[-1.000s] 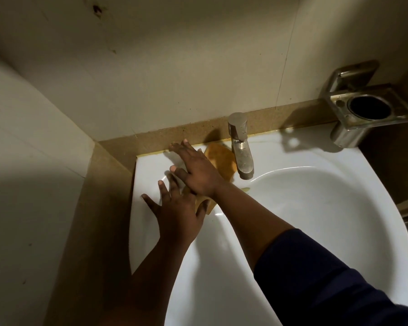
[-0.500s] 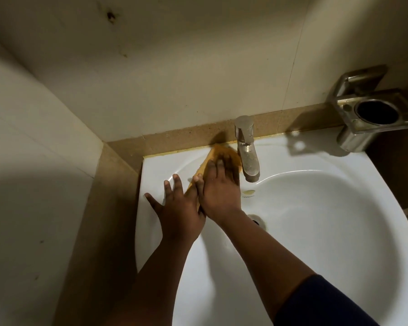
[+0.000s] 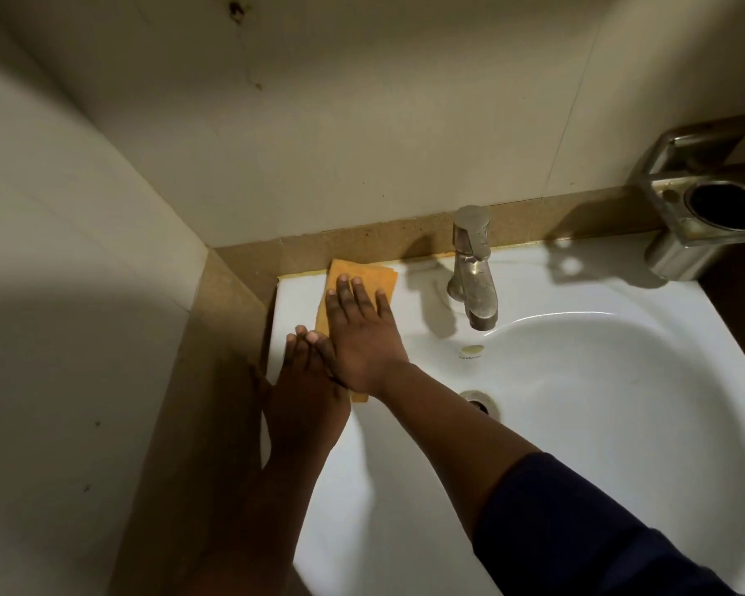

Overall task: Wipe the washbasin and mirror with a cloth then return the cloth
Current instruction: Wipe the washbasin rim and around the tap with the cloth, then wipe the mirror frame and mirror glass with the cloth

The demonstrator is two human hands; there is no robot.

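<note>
The right hand (image 3: 362, 337), fingers spread flat on the cloth (image 3: 362, 273), is sliding it from beside the tap (image 3: 474, 268) into the basin's (image 3: 577, 423) back-left corner, the left hand (image 3: 302, 380) resting flat alongside, so rim-wiping is progressing.

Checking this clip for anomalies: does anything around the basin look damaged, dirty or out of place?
Mostly ordinary wiping: the right hand presses the orange cloth flat on the washbasin rim. Odd bits: a dark blotch with a faint streak below it on the wall, and a dull, spotted tap.
</note>
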